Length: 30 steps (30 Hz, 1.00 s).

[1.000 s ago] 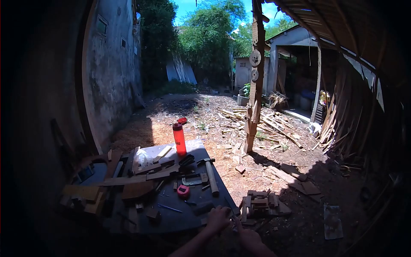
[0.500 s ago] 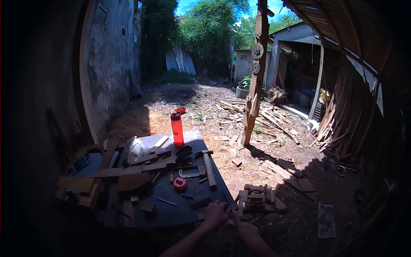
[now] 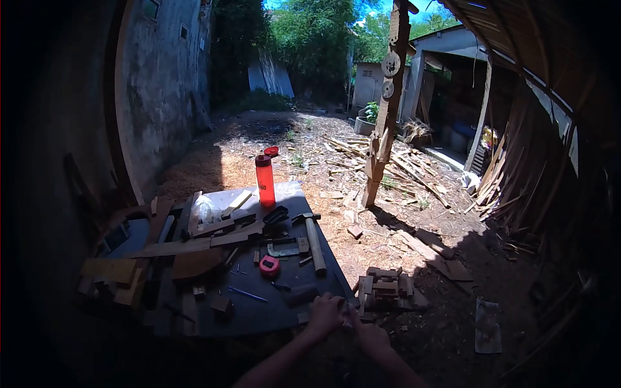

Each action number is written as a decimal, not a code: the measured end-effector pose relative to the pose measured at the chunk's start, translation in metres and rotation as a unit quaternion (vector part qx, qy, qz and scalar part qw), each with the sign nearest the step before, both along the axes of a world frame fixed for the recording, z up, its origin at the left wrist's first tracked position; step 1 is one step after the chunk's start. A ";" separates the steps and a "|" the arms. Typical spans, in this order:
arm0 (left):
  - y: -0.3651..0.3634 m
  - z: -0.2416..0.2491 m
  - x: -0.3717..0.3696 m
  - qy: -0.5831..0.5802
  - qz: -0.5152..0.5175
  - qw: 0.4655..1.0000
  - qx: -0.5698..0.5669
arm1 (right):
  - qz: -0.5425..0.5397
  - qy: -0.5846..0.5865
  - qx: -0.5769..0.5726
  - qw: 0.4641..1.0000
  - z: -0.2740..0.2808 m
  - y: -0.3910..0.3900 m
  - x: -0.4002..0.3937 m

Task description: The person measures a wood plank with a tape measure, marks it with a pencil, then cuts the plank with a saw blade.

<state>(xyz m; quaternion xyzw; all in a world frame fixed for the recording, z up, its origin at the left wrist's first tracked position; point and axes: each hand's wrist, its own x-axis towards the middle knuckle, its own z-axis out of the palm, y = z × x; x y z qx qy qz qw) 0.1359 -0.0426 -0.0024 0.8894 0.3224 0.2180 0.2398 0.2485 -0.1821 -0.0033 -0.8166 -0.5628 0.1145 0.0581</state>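
Note:
Near the table's right front corner my left hand (image 3: 325, 315) is closed, its fingers bent round something small and dark that I cannot make out. My right hand (image 3: 367, 333) meets it from the right, fingers curled and touching or nearly touching the same small thing. Just behind my left hand lies a dark block (image 3: 301, 295) on the dark table (image 3: 259, 317). A hammer (image 3: 314, 244) with a pale handle rests beyond my hands, with a pink tape measure (image 3: 269, 265) and a blue pen (image 3: 248, 295) to its left.
A red bottle (image 3: 265, 181) stands at the table's back. Wooden pieces (image 3: 194, 264) and a plastic bag (image 3: 205, 211) lie on the left side. Right of the table is a stack of wood blocks (image 3: 386, 288); a wooden post (image 3: 383, 123) rises behind it.
The view has shifted slightly, so the table and yard sit a little higher and further left. Both hands stay together at the table corner, with my left hand slightly higher in view.

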 end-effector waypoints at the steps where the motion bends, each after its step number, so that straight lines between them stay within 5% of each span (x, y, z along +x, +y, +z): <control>1: -0.001 0.000 0.001 -0.002 0.002 1.000 -0.006 | 0.007 -0.008 0.023 1.000 -0.013 0.007 0.005; 10: 0.001 -0.005 0.002 -0.029 0.018 0.999 -0.005 | -0.033 0.014 -0.030 0.999 0.033 -0.039 -0.027; 19: 0.002 -0.009 0.001 -0.059 0.009 0.998 -0.023 | -0.022 0.001 0.029 0.999 0.008 0.001 -0.003; 25: -0.002 0.002 -0.001 -0.036 0.013 0.999 -0.032 | -0.056 0.033 -0.064 0.996 0.043 -0.040 -0.028; 30: -0.005 0.005 -0.001 -0.033 0.018 0.999 -0.033 | -0.039 -0.002 -0.002 0.999 0.008 0.002 -0.010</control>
